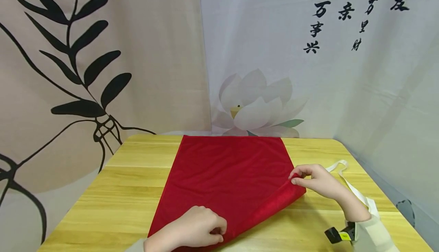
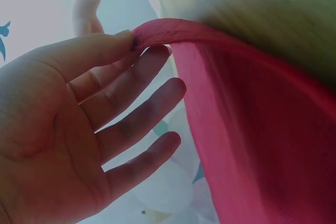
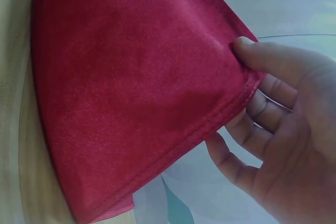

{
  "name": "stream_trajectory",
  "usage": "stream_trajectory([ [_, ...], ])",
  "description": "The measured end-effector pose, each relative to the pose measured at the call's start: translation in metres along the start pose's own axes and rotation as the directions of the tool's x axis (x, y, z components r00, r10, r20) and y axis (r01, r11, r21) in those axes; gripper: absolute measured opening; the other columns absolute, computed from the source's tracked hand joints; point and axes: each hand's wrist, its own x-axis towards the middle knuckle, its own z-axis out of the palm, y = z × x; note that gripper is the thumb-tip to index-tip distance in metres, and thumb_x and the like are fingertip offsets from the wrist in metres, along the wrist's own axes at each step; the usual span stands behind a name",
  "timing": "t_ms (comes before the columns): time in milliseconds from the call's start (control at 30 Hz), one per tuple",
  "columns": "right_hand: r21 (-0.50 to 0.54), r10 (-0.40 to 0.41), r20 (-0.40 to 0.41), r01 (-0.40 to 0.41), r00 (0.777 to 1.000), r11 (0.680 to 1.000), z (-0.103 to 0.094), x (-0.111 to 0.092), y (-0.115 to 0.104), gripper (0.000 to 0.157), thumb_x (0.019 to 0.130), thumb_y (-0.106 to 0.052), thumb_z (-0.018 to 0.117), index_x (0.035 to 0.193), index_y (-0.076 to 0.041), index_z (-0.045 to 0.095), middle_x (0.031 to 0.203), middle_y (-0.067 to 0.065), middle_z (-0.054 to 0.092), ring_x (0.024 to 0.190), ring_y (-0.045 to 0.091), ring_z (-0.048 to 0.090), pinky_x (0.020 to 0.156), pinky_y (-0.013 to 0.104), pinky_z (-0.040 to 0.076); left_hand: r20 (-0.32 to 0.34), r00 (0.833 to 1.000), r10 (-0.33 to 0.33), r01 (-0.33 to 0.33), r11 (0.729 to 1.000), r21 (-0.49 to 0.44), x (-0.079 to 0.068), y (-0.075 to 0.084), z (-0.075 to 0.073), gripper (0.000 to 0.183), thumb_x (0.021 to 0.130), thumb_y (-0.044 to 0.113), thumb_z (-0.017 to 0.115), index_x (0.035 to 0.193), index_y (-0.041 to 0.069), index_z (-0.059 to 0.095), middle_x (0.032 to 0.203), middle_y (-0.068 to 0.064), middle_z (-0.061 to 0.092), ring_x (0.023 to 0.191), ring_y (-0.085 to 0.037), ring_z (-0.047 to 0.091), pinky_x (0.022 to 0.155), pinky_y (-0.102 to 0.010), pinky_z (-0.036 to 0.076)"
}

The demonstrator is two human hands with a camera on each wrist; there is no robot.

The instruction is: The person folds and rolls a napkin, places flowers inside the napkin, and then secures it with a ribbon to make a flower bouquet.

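Note:
A red cloth (image 1: 226, 172) with stitched hems lies over the middle of the wooden table, and its near right side is lifted. My right hand (image 1: 319, 181) pinches the raised corner of the cloth between thumb and fingers. In the right wrist view, that hand (image 3: 289, 124) has its thumb on one face of the cloth (image 3: 131, 77) and its fingers behind. At the near edge, my left hand (image 1: 193, 227) holds the hem. The left wrist view shows this hand (image 2: 63, 114) pinching the cloth (image 2: 247, 114) at thumb and forefinger, other fingers loosely extended.
The wooden table (image 1: 113, 191) reaches back to a printed curtain (image 1: 164, 53). A white strap (image 1: 356, 193) trails on the right of the table, beside the right forearm. A black device with a yellow label (image 1: 339, 236) is strapped at the right wrist.

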Motion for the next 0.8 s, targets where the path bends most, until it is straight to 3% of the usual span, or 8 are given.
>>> stream_trajectory([
  [567, -0.017, 0.007, 0.036, -0.007, 0.999, 1.000, -0.009, 0.014, -0.006, 0.006, 0.091, -0.013, 0.068, 0.093, -0.019, 0.069, 0.079, -0.009, 0.064, 0.074, 0.009, 0.058, 0.064, 0.027, 0.047, -0.007, 0.998, -0.059, 0.059, 0.998, 0.023, 0.002, -0.002, -0.014, 0.013, 0.082, 0.025, 0.075, 0.078, 0.032, 0.064, 0.063, 0.029, 0.044, 0.056, 0.007, 0.040, 0.053, -0.016, 0.034],
  [800, -0.008, 0.012, 0.055, -0.012, 0.998, 1.000, -0.010, 0.020, -0.005, 0.005, 0.091, -0.012, 0.067, 0.095, -0.016, 0.069, 0.081, -0.008, 0.065, 0.075, 0.009, 0.059, 0.066, 0.027, 0.047, 0.022, 0.995, -0.098, 0.099, 0.992, -0.083, 0.003, -0.009, -0.018, 0.012, 0.084, 0.024, 0.073, 0.078, 0.031, 0.064, 0.063, 0.028, 0.046, 0.056, 0.006, 0.042, 0.055, -0.017, 0.037],
])
